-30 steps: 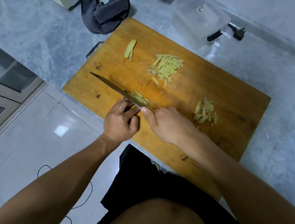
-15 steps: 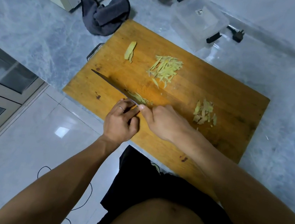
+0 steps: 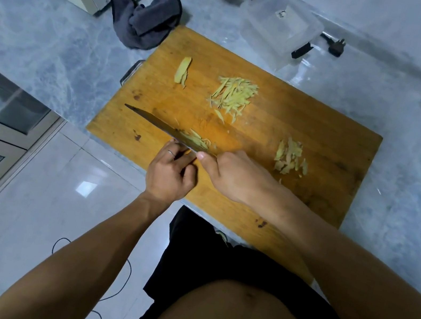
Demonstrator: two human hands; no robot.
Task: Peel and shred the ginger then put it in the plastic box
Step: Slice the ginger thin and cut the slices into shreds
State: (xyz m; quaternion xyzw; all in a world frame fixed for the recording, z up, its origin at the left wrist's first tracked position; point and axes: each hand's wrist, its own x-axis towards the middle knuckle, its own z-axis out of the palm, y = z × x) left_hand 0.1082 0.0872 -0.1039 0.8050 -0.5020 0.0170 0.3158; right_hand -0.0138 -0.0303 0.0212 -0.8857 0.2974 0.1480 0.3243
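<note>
Right hand [image 3: 231, 175] grips knife [image 3: 159, 125]; left hand [image 3: 170, 172], fingers curled, pins ginger slices [image 3: 196, 138] at the blade. Risk: nicked fingertips, slices sliding.

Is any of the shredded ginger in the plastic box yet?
No, the plastic box looks empty, and the ginger shreds lie in a pile on the cutting board.
</note>
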